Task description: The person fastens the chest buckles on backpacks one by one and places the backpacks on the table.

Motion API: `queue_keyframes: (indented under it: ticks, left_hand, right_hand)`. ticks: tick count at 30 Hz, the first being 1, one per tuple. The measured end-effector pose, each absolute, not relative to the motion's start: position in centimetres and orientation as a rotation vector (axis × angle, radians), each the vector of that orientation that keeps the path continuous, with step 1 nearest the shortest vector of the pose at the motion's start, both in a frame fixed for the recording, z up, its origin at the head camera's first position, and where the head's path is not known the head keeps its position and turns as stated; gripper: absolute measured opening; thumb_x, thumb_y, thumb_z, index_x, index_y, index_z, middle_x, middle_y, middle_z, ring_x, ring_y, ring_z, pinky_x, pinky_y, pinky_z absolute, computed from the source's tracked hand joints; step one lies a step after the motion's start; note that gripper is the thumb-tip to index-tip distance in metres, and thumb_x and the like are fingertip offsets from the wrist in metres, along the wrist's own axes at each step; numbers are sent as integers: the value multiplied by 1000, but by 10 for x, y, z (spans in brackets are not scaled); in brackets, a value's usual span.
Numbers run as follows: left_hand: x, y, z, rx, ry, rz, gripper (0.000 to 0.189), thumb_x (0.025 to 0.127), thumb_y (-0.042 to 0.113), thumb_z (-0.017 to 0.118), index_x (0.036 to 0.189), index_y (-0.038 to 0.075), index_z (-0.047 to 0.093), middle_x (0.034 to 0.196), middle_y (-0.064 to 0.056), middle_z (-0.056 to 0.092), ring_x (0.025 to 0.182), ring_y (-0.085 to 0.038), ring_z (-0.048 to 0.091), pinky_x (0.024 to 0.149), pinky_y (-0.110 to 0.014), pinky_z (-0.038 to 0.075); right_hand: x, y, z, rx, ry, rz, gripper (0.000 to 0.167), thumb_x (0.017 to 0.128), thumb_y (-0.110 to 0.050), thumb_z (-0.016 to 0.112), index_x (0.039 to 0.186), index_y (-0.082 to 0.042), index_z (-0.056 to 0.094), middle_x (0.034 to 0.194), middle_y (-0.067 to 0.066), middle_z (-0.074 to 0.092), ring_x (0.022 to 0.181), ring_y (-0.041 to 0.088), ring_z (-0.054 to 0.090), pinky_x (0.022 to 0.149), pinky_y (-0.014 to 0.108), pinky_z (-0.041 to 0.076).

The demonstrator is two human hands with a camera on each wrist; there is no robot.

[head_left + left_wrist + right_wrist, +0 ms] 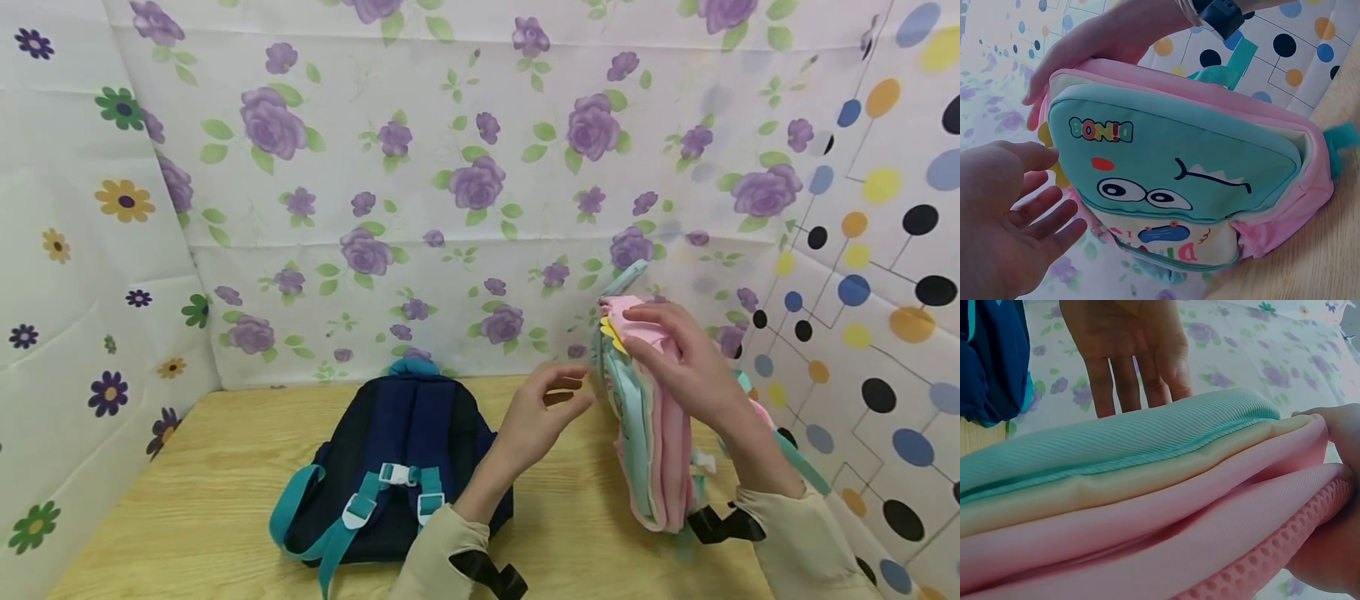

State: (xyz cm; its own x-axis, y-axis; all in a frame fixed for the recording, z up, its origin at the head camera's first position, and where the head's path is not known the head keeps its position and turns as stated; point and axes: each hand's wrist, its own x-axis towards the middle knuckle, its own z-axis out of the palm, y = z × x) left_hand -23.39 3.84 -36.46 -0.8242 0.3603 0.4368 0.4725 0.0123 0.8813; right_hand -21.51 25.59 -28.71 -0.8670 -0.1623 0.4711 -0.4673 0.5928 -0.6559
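A small pink and mint backpack [662, 462] stands on the table, its side toward the head camera. My right hand [693, 367] grips it near the top, thumb on one side and fingers on the other. In the left wrist view the mint front panel [1210, 156] shows a cartoon dinosaur face, sideways to that camera. My left hand [536, 417] hovers just left of the pink backpack with loosely bent fingers and nothing in them. From the right wrist, the left hand's fingers [1125, 381] show behind the backpack's mint edge.
A navy backpack [408, 425] lies on the wooden table [180, 492] at left, its teal straps [300, 517] and white buckles facing up. Flowered cloth [420, 167] hangs behind the table, and a dotted cloth [870, 333] borders the right side.
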Motion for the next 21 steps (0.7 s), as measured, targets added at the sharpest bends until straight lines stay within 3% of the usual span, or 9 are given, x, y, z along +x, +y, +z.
queue_keyframes:
  ticks: [7, 14, 21]
  left_hand:
    - [-236, 29, -366, -874, -2168, -1982, 33, 97, 18, 66, 129, 16, 62, 131, -6, 58, 122, -23, 59, 105, -43, 48]
    - [-238, 21, -366, -872, -2189, -2004, 34, 98, 25, 65, 131, 19, 61, 134, -4, 58, 122, -20, 59, 101, -30, 50]
    - [-242, 13, -368, -843, -2187, -2060, 36, 99, 28, 63, 133, 20, 59, 136, -2, 58, 122, -19, 59, 101, -32, 50]
  right_hand:
    - [-214, 248, -291, 494, -2470, 1261, 43, 98, -33, 64, 138, -22, 54, 149, 1, 42, 144, 29, 31, 111, 69, 26]
    - [-215, 239, -299, 591, -2433, 1265, 45, 97, -24, 64, 139, -14, 52, 154, 7, 34, 146, 33, 25, 111, 68, 25]
    - [-216, 237, -307, 586, -2397, 1286, 49, 97, -23, 64, 143, -21, 47, 155, 7, 30, 144, 32, 26, 110, 70, 24]
